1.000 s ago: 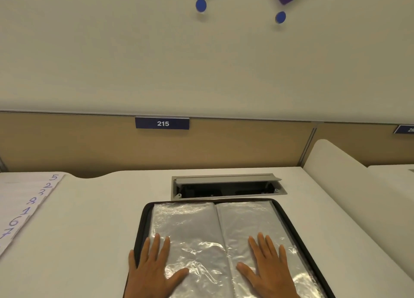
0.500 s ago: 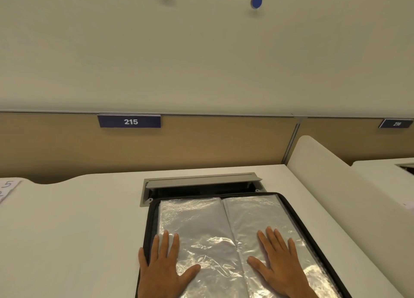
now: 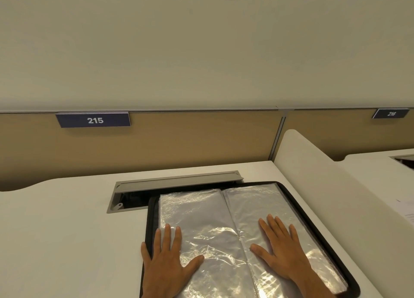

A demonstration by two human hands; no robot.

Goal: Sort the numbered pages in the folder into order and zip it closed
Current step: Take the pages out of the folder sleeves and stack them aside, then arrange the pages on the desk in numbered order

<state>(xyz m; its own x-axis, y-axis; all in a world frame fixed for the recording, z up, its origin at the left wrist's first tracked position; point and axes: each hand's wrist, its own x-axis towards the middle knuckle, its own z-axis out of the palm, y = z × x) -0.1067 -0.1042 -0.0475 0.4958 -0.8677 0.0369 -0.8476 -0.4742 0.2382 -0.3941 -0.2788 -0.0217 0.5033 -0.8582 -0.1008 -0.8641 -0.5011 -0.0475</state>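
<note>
The folder (image 3: 226, 235) is lying open on the counter (image 3: 67, 230), having slid back over the cable tray (image 3: 174, 183); the left hand (image 3: 168, 259) and right hand (image 3: 282, 253) are pressing flat, released, on empty sleeves; numbered pages are now outside view, so refilling is seemingly pending

folder (image 3: 291, 199) on desk (image 3: 67, 230) (partly over cable tray (image 3: 179, 180))

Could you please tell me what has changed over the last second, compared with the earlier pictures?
Mostly the view: the camera turned right, so the numbered sheets at the left are out of sight and the 216 sign has appeared. The left hand and right hand stay flat on the open folder; nothing was grasped or released.
</note>
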